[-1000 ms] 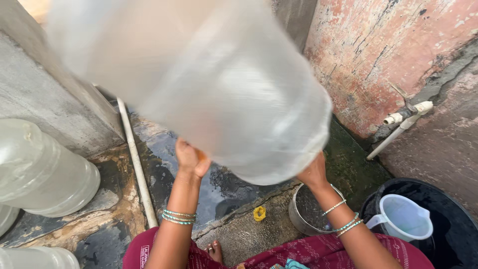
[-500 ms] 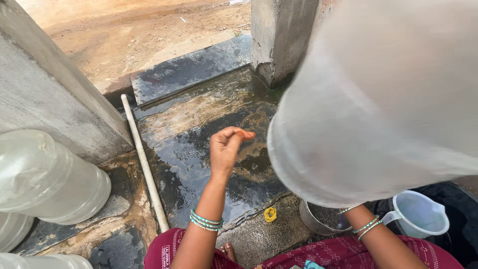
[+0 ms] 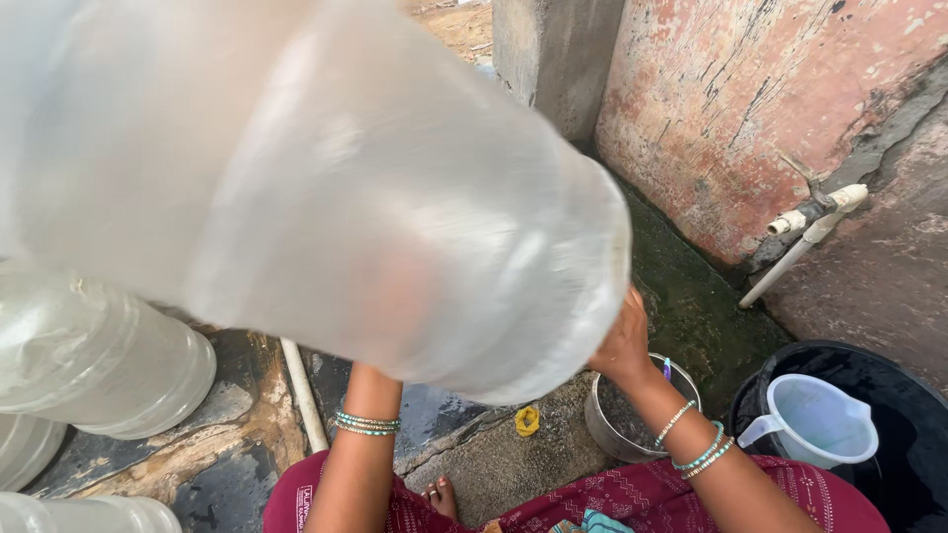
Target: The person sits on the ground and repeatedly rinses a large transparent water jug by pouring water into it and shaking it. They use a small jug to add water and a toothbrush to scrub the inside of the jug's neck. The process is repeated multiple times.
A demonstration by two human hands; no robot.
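Observation:
A big translucent plastic water jug [image 3: 326,188] fills the upper left of the head view, tilted, its base towards me. My right hand [image 3: 622,341] grips the rim of that base at the lower right. My left hand is under the jug and shows only dimly through the plastic; its forearm [image 3: 360,444], with green bangles, rises from below. I sit low on wet stone ground, a maroon garment [image 3: 632,498] across my lap.
Other clear jugs [image 3: 94,355] lie at the left beside a white pipe [image 3: 301,395] on the ground. A steel pot [image 3: 632,419] stands below my right hand, next to a black tub [image 3: 889,395] holding a white pitcher [image 3: 815,419]. A white tap pipe [image 3: 805,232] juts from the reddish wall.
The jug has swung from the right to the upper left. My left hand, free in the air half a second ago, is back under it; my right hand stays at its base.

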